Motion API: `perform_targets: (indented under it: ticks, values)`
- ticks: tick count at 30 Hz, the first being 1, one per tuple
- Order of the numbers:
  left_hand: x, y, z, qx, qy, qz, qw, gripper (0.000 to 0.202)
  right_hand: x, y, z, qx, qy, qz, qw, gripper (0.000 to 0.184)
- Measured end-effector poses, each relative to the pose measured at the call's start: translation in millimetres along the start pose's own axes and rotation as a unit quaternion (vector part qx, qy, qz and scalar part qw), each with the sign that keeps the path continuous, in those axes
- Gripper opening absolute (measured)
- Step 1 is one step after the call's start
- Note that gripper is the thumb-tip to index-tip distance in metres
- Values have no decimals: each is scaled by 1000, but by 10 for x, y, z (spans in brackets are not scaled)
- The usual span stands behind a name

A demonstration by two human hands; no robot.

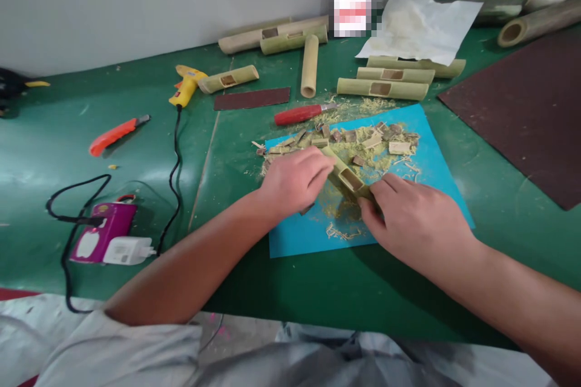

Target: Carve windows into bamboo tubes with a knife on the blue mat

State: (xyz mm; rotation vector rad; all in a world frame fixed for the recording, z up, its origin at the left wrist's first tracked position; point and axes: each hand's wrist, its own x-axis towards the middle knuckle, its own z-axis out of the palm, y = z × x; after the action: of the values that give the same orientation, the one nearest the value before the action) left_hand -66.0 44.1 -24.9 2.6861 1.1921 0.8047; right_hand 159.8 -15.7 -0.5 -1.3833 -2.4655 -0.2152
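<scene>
A bamboo tube (pixel 344 172) with a rectangular window cut in its side lies at a slant between my hands, over a blue sheet (pixel 284 242). My left hand (pixel 297 178) is closed at its far end, fingers partly hidden. Below that palm a small dark edge (pixel 307 208) shows; I cannot make out what it belongs to. The near end sits in the closed fingers of my right hand (pixel 415 211). Bamboo chips (pixel 400 147) and pale sawdust are scattered on the sheet, mostly beyond the tube.
Beyond the sheet lie a red-handled blade tool (pixel 297 115), several cut bamboo tubes (pixel 382 89) and a brown strip (pixel 252 98). Leftward are a yellow glue gun (pixel 185 87), an orange utility knife (pixel 115 136) and a corded purple power strip (pixel 106 227). A large brown sheet (pixel 521 103) covers the right.
</scene>
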Motion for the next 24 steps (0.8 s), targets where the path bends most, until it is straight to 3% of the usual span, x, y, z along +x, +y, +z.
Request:
perform_targets:
  ticks: [3, 15, 19, 24]
  values:
    - [-9, 37, 8, -30, -10, 27, 999, 22, -1, 3, -6, -4, 2, 0, 1000, 27]
    - [4, 7, 16, 12, 21, -31, 999, 23, -3, 25, 21, 20, 14, 3, 1000, 24]
    - [-1, 71, 18, -13, -34, 36, 999, 27, -9, 29, 25, 27, 8, 8, 1000, 24]
    - [12, 27, 24, 7, 22, -10, 1000, 24, -6, 23, 28, 32, 3, 12, 999, 24]
